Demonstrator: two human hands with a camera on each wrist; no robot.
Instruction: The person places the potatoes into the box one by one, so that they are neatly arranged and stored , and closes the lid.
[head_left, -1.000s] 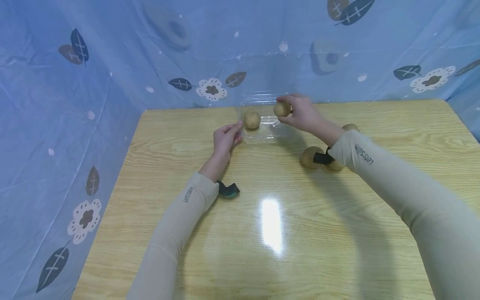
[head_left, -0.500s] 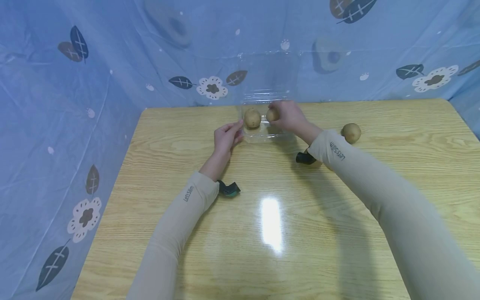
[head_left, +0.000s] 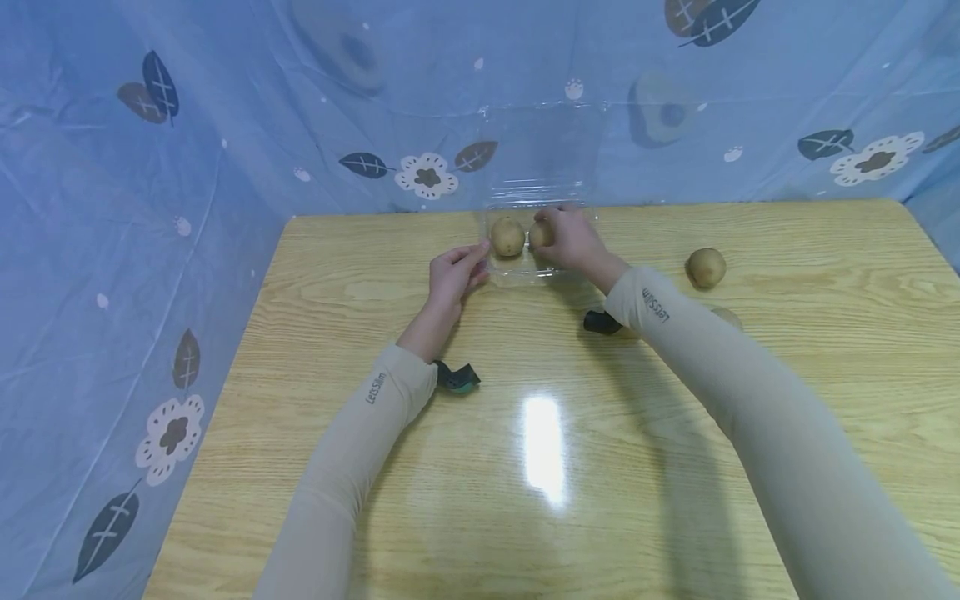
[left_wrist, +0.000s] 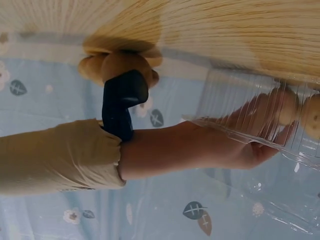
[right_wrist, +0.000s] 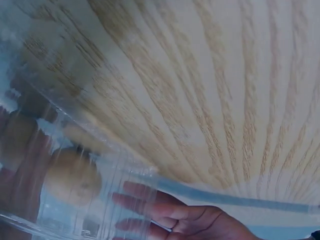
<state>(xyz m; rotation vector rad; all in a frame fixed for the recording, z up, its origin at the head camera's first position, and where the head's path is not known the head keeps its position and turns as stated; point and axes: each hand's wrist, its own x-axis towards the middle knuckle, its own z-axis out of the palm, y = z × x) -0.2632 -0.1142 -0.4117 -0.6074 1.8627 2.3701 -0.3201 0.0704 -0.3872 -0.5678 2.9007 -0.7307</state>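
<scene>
Head view: at upper centre, the right hand pinches a potato inside the clear box, touching another potato; the left hand grips the box's left wall.

A light wooden bench with a plain grain fills the lower part of the head view, and a bright patch of reflected light lies near its middle. One small brown potato lies loose on the bench toward the far right, well apart from the box. A blue plastic sheet printed with white flowers, dark leaves and avocado halves hangs behind the bench and along its left side.
</scene>
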